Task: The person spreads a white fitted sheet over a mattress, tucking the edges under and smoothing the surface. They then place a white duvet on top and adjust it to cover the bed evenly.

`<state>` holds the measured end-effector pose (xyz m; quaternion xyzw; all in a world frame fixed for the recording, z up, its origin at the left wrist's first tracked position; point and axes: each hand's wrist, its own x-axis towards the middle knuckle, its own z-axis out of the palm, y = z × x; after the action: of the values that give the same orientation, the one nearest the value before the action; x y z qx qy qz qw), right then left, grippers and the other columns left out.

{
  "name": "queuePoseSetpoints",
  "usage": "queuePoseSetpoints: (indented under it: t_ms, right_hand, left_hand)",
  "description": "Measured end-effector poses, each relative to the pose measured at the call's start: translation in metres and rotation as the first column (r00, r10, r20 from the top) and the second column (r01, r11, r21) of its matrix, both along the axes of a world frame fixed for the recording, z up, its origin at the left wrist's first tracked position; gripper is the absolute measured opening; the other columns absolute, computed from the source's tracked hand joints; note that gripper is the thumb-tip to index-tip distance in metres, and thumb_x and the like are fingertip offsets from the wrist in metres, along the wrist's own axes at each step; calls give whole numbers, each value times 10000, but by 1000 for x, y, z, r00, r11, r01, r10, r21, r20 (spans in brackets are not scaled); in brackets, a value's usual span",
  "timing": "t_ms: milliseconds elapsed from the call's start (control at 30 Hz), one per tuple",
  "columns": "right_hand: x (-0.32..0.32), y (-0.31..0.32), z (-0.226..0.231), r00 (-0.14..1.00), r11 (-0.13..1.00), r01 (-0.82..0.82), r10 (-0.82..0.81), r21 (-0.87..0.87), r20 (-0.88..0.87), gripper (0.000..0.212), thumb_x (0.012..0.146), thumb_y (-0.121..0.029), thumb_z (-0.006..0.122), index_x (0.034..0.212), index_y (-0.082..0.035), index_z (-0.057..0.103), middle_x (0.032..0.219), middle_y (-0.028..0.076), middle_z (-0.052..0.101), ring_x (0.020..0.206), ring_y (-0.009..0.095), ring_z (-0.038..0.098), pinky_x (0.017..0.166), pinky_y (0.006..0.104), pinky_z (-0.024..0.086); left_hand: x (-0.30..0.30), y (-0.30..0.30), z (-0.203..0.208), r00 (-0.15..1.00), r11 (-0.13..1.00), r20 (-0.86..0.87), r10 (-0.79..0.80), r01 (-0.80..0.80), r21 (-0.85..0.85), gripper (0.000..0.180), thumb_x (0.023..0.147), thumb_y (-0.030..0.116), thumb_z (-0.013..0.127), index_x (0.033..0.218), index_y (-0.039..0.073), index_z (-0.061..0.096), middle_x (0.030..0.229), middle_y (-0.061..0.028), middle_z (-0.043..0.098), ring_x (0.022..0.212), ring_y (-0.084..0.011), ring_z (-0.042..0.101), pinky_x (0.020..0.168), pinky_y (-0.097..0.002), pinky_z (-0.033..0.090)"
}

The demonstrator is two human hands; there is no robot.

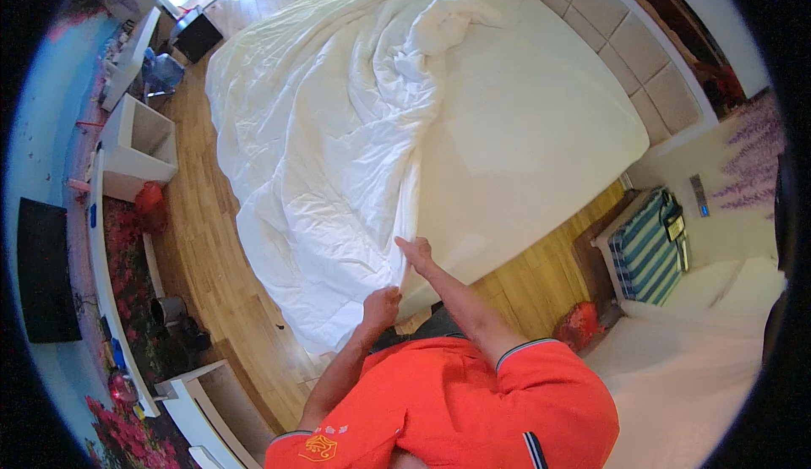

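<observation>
A rumpled white duvet [312, 173] covers the left part of a bed, its edge folded along the middle. Bare cream mattress surface [515, 122] shows to the right of that edge. At the near end of the bed my left hand [383, 307] is closed on the duvet's near corner region. A little farther off and to the right, my right hand [416, 253] grips the same edge, with the thumb side toward the cloth. Some of the fingers of both hands are hidden by the fabric or the hands themselves.
A padded headboard [638, 55] borders the bed's far right. A nightstand with a blue striped cloth [646, 249] stands at right, near a red bag [579, 325]. Along the left wall are a white cabinet [139, 144], a dark bin [169, 310] and an open white drawer unit [215, 410].
</observation>
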<state>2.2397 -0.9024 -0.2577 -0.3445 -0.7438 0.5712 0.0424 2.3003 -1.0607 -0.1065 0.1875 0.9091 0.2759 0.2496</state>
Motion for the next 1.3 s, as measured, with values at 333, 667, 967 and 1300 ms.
queuePoseSetpoints:
  t_ms: [333, 667, 967, 1300]
  right_hand:
    - [38, 39, 52, 934, 895, -352, 317, 274, 164, 425, 791, -376, 588, 680, 32, 633, 725, 274, 621, 692, 412, 631, 643, 479, 498]
    - [65, 89, 102, 758, 672, -536, 650, -511, 61, 189, 837, -220, 568, 908, -62, 644, 791, 54, 635, 739, 179, 615, 653, 312, 500]
    - [36, 154, 109, 989, 763, 24, 76, -646, 128, 302, 815, -307, 616, 999, -73, 674, 861, 72, 672, 714, 184, 643, 624, 339, 519]
    - [16, 220, 67, 856, 850, -505, 472, 149, 209, 425, 692, -407, 640, 676, 18, 657, 640, 226, 620, 621, 362, 634, 611, 456, 496]
  left_hand:
    - [-62, 82, -11, 869, 862, -184, 460, -388, 326, 369, 748, 285, 731, 995, 18, 666, 844, -154, 645, 728, -270, 619, 683, -362, 497]
    - [-77, 155, -50, 976, 994, -185, 112, -107, 37, 150, 783, 176, 577, 832, 42, 623, 830, -194, 632, 829, -365, 618, 718, -471, 483]
    - [-10, 161, -15, 961, 988, -245, -130, 148, 55, 135, 804, 70, 508, 841, 52, 637, 841, -163, 609, 790, -351, 617, 686, -468, 487]
    - [-62, 215, -36, 844, 734, 138, 518, -521, 435, 250, 794, 236, 652, 917, 22, 698, 766, -136, 675, 676, -218, 628, 663, -334, 492]
